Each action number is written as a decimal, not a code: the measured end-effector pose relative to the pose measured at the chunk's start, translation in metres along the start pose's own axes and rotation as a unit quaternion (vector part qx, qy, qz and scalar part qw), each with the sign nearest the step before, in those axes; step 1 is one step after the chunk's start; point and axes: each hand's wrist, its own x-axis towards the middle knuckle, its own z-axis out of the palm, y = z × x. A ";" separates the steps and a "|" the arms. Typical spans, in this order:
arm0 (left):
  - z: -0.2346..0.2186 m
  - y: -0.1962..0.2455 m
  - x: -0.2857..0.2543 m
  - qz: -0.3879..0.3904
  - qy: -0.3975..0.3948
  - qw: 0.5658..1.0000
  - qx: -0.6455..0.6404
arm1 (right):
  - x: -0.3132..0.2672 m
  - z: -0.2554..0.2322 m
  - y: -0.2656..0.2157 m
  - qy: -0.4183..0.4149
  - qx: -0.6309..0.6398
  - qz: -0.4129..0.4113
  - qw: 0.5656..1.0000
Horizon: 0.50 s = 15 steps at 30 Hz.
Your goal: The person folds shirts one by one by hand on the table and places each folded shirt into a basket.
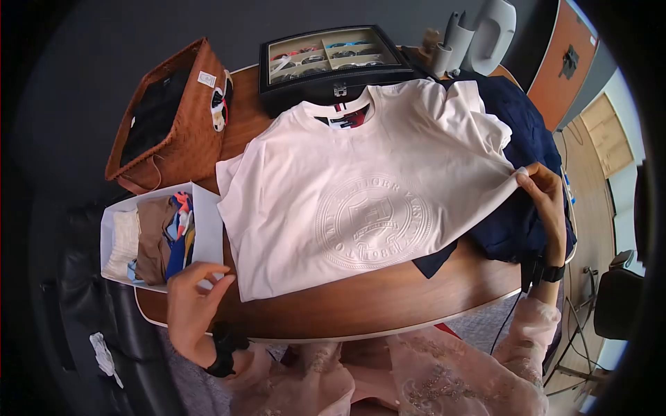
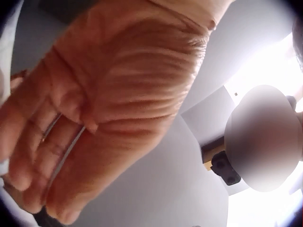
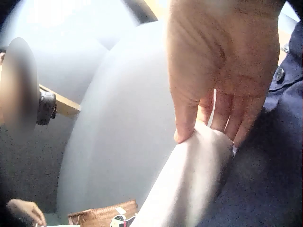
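T-shirt (image 1: 347, 163) with round embossed crest (image 1: 374, 220) creases where the right hand (image 1: 547, 194) pinches.

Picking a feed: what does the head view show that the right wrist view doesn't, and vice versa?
Only the head view shows the eyewear case and the crest embossed on the pale shirt. Only the right wrist view shows a button on the navy garment. Both show that garment, the right hand pinching the shirt, the woven basket and the left hand.
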 end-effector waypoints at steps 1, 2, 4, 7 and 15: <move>0.008 0.007 0.005 0.000 0.001 1.000 -0.001 | 0.000 0.003 -0.003 0.000 -0.001 -0.001 1.000; 0.019 0.013 0.011 0.022 -0.009 1.000 -0.016 | 0.000 0.006 -0.007 0.008 -0.027 -0.003 1.000; 0.049 0.027 0.018 0.078 -0.044 0.995 -0.050 | -0.002 0.011 -0.014 0.018 -0.053 -0.005 0.998; 0.110 0.066 0.020 0.262 -0.062 0.962 -0.041 | -0.004 0.017 -0.024 0.021 -0.040 -0.027 0.999; 0.246 0.144 0.033 0.405 0.153 0.892 0.131 | -0.008 0.020 -0.037 0.007 -0.045 -0.029 0.999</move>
